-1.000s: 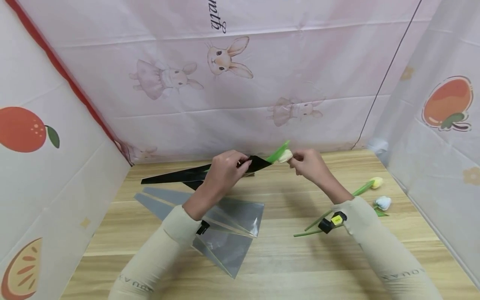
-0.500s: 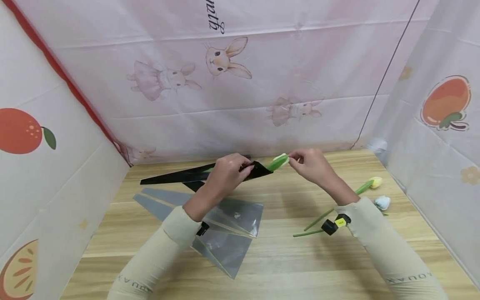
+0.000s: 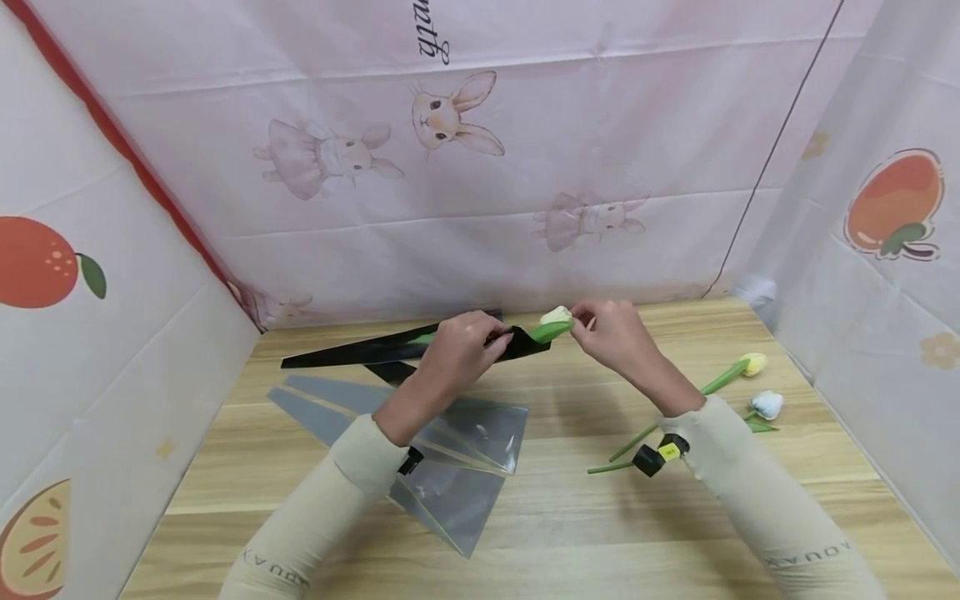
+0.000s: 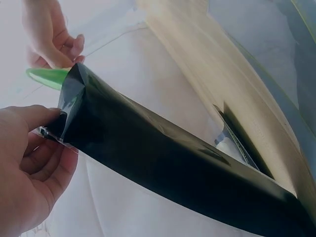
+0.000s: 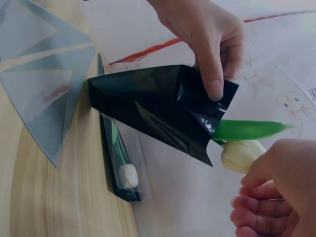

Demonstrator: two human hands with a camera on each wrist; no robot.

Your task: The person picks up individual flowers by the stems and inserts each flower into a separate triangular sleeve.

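Note:
My left hand (image 3: 461,346) pinches a black flower sleeve (image 4: 163,158) at its wide mouth, thumb on the upper face in the right wrist view. Out of that mouth poke the cream-white bloom of a tulip (image 5: 239,155) and its green leaf (image 5: 254,129); the stem is hidden inside. At the bloom's outer end, my right hand (image 3: 615,333) pinches the tulip between thumb and forefinger, with the other fingers curled below. The sleeve slants leftward in the head view, its narrow end (image 3: 296,362) near the table's back left.
Behind lies another black sleeve (image 5: 112,173) holding a white tulip (image 5: 128,177). Clear grey-edged sleeves (image 3: 468,508) lie overlapped under my left forearm. A yellow tulip (image 3: 753,364) and a pale blue-white tulip (image 3: 766,406) lie at right. Printed curtains (image 3: 480,258) close off the back and sides.
The tulip has turned: its leaf swung from pointing up to lying in front of and below the bloom. The bloom and right hand shifted slightly left, toward the sleeve.

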